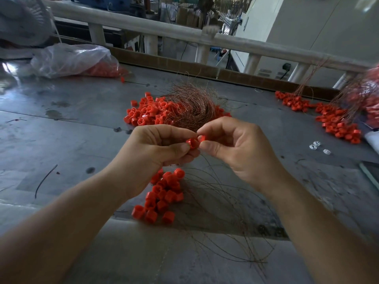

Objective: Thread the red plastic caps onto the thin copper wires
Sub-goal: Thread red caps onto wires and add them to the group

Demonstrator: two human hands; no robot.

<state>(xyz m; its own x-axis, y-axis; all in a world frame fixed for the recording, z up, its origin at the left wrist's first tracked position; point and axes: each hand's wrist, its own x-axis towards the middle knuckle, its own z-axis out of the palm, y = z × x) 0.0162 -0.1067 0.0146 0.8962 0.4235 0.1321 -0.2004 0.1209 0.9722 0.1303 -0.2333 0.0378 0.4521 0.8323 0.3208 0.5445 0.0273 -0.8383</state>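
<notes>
Over the middle of the grey worktop (67, 132), the left hand (155, 149) pinches a red cap (191, 143). The right hand (235, 149) pinches a second cap (202, 137) just beside it. Thin copper wires (225, 212) trail toward the near edge, past a small heap of caps (162, 193). A wire bundle (188, 107) and loose caps (147, 113) lie behind the hands. More caps (336, 124) crowd the right edge, and a plastic bag (71, 58) sits at the far left corner. The widest bare stretch is left of the hands.
</notes>
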